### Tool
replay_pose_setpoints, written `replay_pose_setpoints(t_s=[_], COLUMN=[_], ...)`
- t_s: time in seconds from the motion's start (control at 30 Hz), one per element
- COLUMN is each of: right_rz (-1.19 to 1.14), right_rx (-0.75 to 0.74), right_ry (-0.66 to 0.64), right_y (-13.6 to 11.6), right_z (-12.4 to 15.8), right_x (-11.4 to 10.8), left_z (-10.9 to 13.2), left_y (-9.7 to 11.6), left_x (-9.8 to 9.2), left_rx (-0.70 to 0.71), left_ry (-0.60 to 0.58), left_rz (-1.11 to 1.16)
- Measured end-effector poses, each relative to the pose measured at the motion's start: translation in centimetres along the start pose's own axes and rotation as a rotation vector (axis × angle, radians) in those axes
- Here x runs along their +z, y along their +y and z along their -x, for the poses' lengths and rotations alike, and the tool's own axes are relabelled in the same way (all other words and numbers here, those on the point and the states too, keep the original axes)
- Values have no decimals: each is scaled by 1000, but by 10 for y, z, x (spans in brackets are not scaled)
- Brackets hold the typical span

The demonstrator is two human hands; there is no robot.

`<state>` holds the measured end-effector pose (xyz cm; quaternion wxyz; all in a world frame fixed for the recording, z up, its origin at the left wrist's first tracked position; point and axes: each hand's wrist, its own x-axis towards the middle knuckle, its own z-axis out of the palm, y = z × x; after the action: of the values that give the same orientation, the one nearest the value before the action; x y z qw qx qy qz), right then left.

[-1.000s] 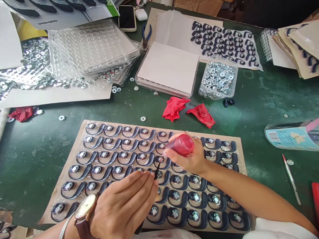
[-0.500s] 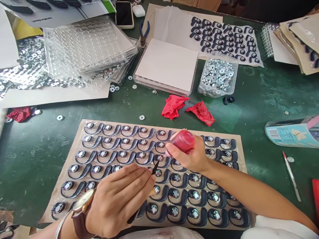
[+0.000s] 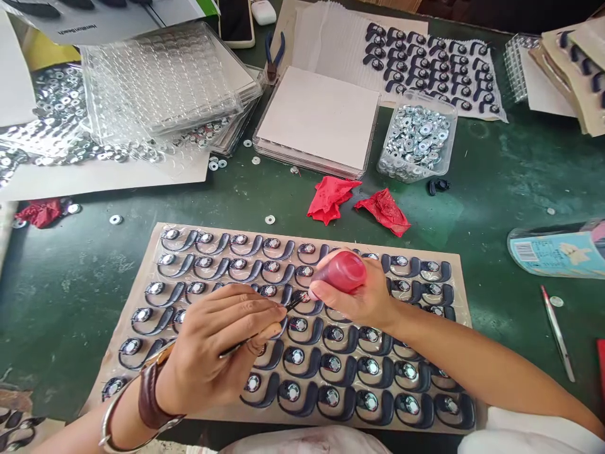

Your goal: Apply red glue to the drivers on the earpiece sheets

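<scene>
My left hand grips dark pointed tweezers, their tips at one of the small round silver speakers in the middle of a cardboard sheet. My right hand is wrapped round a red squeeze bottle, tilted so that its nozzle end comes down beside the tweezer tips. Rows of dark curved plastic hooks, each with a round silver speaker, lie under clear film on the sheet. My hands and forearms cover some of them.
Beyond the sheet lie red cloth scraps, a clear tub of metal discs and stacked trays topped with white card. Pliers rest behind. Clear plastic trays are piled at left. Another pair of tweezers lies at right.
My left hand has turned and shifted slightly up, showing more of the tweezers. The bottle has moved slightly left and down, closer to the tweezer tips. The whole view has shifted a little.
</scene>
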<state>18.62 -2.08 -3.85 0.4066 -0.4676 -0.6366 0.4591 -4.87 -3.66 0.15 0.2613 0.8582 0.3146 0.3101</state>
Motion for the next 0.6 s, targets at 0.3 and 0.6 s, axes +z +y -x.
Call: replay_pose_setpoints(t_s=[0.3, 0.6], right_rz=[-21, -93], right_rx=[-72, 7], right_ry=[43, 6], right_y=[1, 6], right_z=[0, 2], right_x=[1, 2], left_z=[-1, 30], left_y=[-5, 15], left_x=[-1, 11], left_rx=[-99, 221], left_ry=[31, -102], left_rz=[25, -302])
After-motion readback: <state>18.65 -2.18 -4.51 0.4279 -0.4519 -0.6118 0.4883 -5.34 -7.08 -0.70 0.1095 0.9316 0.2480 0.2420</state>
